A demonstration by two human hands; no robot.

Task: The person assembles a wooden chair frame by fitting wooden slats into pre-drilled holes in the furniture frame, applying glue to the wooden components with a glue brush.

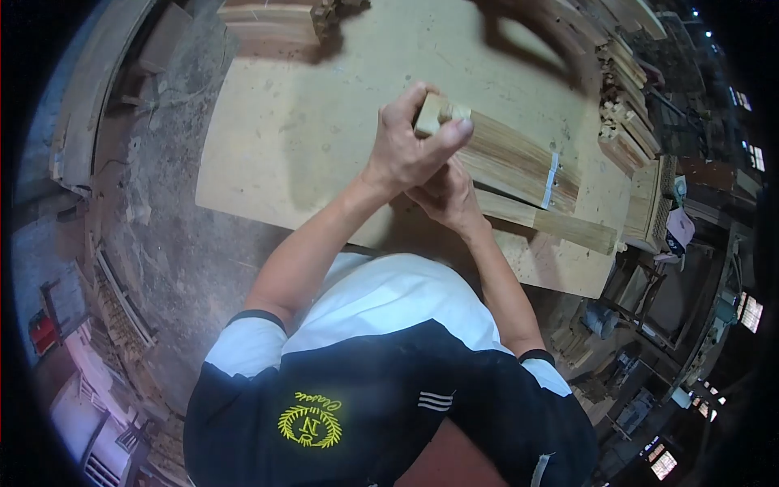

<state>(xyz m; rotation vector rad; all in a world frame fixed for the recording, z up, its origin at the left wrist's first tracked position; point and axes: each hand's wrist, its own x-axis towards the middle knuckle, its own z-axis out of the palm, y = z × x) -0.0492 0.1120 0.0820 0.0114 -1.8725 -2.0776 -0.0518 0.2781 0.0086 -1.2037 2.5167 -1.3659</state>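
My left hand [410, 146] is closed round the near end of a wooden piece [430, 115], its thumb pressed near the end face. Just below it, my right hand [449, 195] is curled, its fingers partly hidden behind the left hand and the wood, so what it grips is unclear. A bundle of long wooden strips [519, 158] runs from my hands towards the right, with a white band [550, 180] across its far part. Beside the bundle, on the body side, a separate long strip [572, 227] reaches towards the table's right edge.
A pale worktable [251, 154] lies under the hands. Stacked wood [272, 23] stands at its far left. More wooden pieces [625, 134] are piled along the right side. A grey concrete floor [174, 211] shows at left, with boards [122, 296] lower down.
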